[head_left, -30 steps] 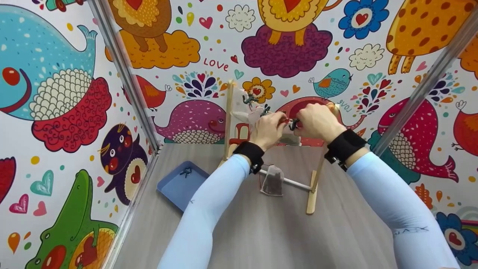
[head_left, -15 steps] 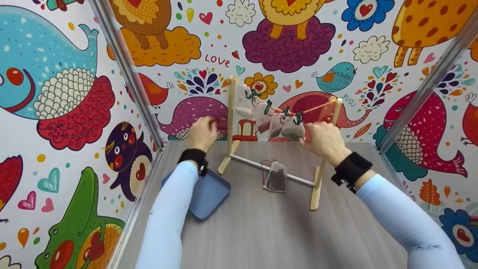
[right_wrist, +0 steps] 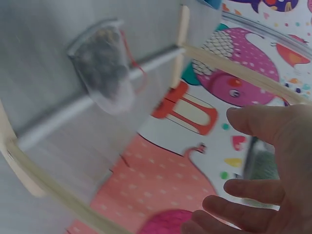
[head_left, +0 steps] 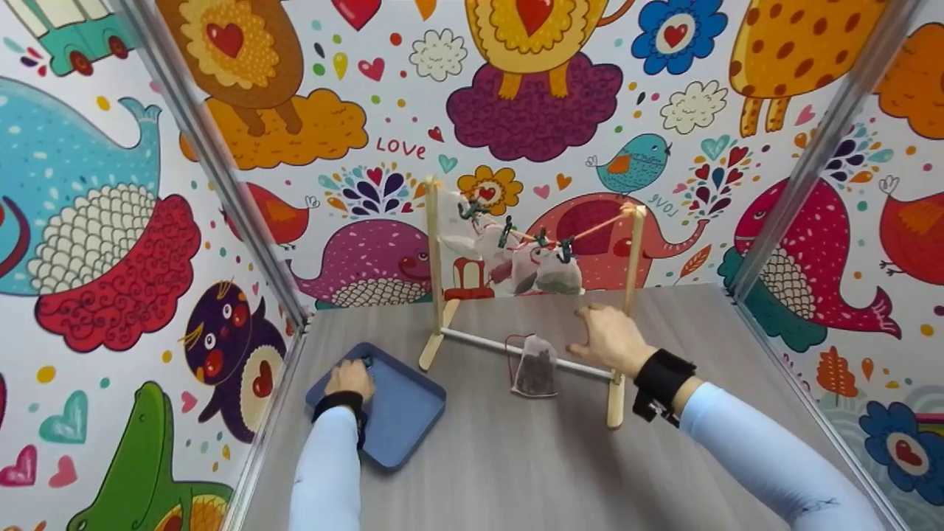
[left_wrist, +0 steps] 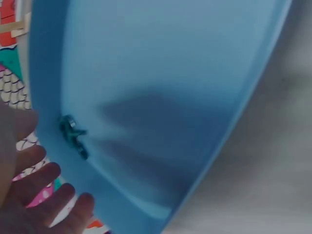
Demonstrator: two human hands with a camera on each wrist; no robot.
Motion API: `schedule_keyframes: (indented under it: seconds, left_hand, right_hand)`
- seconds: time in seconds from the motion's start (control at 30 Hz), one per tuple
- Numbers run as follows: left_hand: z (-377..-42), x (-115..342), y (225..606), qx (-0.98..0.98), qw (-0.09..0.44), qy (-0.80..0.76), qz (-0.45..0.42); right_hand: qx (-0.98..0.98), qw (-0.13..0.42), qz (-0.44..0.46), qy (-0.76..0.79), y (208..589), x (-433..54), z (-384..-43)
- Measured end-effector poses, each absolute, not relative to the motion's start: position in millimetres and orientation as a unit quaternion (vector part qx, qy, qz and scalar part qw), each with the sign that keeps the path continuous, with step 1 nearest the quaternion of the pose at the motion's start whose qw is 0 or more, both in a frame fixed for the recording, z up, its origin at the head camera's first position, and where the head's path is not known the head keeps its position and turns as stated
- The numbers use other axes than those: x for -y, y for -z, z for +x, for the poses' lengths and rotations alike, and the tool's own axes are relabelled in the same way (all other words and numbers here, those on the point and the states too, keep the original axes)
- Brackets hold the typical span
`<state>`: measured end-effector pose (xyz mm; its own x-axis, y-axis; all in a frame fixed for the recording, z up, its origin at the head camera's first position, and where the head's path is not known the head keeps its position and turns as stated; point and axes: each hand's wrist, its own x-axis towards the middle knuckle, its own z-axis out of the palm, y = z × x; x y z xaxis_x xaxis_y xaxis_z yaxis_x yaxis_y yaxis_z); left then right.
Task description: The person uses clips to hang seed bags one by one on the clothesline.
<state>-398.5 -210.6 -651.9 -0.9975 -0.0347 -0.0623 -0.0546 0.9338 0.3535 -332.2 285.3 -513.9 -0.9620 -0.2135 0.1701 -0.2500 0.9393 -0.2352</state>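
My left hand (head_left: 350, 380) reaches into the blue tray (head_left: 402, 428), fingers relaxed and apart. A small dark green clip (left_wrist: 73, 136) lies on the tray floor beside the fingertips in the left wrist view. With fingers spread and nothing held, my right hand (head_left: 611, 339) is near the right post of a small wooden drying rack (head_left: 434, 258). A tea bag (head_left: 536, 369) with a red string lies across the rack's white lower rod (head_left: 479, 339). Several other tea bags (head_left: 559, 276) hang from the rack's orange cord by dark clips (head_left: 566, 249).
A grey wood-grain table (head_left: 501, 472) carries the rack and tray. Patterned walls (head_left: 413, 88) with metal corner strips enclose it at the back and sides. The right wooden post (head_left: 632, 273) rises behind my right hand.
Both hands have left the cord, where a dark clip now holds the rightmost tea bag. My left hand has gone down left into the tray. My right hand has lowered below the cord.
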Motion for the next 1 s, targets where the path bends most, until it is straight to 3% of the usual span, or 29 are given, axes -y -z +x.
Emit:
schedule_keyframes:
  seconds: [0.23, 0.47, 0.7, 1.0]
  left_hand:
    - [-389.8, 210.2, 678.7, -0.985, 0.044, -0.169, 0.011]
    - [-370.9, 210.0, 695.0, -0.977, 0.12, -0.177, -0.019]
    - [-362.4, 203.3, 694.2, -0.983, 0.033, -0.179, -0.015]
    - [-376.8, 190.4, 688.9, -0.99, -0.012, -0.138, -0.023]
  right_hand:
    - [0.984, 0.025, 0.14, -0.11, 554.9, -280.9, -323.4]
    - [0.981, 0.018, 0.153, -0.118, 582.0, -272.5, -312.0]
    - [0.98, 0.025, 0.144, -0.133, 592.1, -264.9, -309.6]
    - [0.974, 0.034, 0.167, -0.15, 603.4, -261.6, -310.4]
